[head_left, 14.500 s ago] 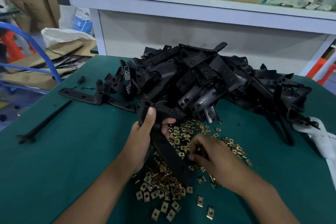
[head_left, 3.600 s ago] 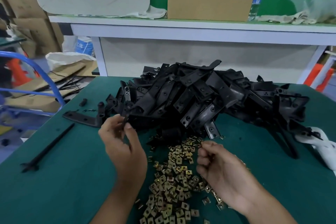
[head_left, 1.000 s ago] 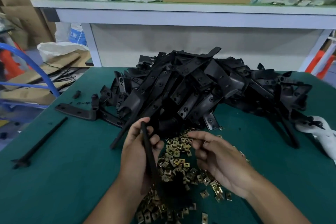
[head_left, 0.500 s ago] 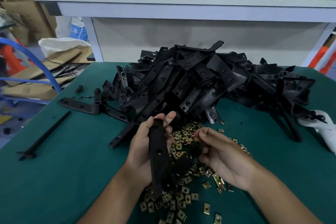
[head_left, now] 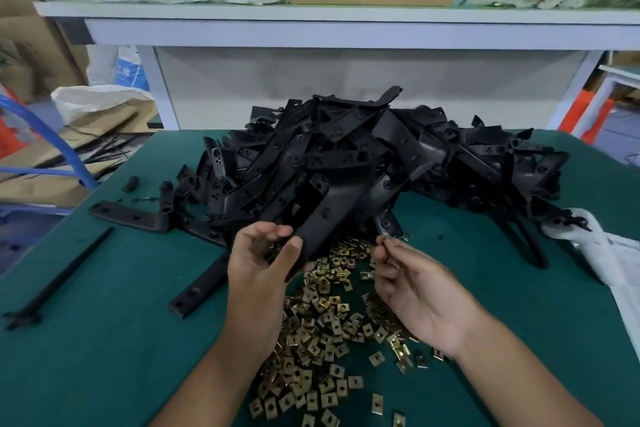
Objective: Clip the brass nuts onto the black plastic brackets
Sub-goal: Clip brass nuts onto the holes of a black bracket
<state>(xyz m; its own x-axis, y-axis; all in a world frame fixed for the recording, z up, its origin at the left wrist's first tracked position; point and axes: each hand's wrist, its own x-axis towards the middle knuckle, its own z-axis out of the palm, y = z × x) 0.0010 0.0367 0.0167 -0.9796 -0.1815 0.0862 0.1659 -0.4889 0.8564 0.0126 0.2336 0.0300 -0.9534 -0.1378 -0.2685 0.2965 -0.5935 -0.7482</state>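
gripping bracket (head_left: 320, 222) tilted away now, left hand (head_left: 258, 263); right hand (head_left: 412, 274) pinching nut (head_left: 404, 237), lifted.

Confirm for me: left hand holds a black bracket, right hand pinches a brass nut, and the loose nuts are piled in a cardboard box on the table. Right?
Not quite. In the head view the loose brass nuts lie scattered straight on the green table, not in a box. The rest stands: the left hand holds a black bracket, and the right hand pinches a brass nut.
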